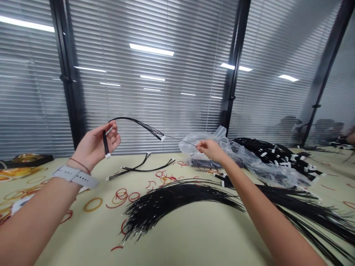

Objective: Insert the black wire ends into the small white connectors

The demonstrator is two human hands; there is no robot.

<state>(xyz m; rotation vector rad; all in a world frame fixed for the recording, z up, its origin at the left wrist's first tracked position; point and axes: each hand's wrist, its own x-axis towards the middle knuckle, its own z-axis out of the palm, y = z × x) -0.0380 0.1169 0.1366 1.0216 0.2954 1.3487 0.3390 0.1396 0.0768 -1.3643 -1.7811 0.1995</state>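
My left hand is raised above the table, its fingers curled around a black wire harness. A white connector hangs at the harness's lower end, just below my palm. The harness's thin wires arch to the right and gather at a second white connector. One thin black wire stretches from that connector to my right hand, which pinches it between fingertips in front of a clear plastic bag.
Two black harnesses lie on the pale table, with a large fan of loose black wires and scattered red rubber bands. A heap of harnesses with white connectors lies at right. Glass partitions with blinds stand behind.
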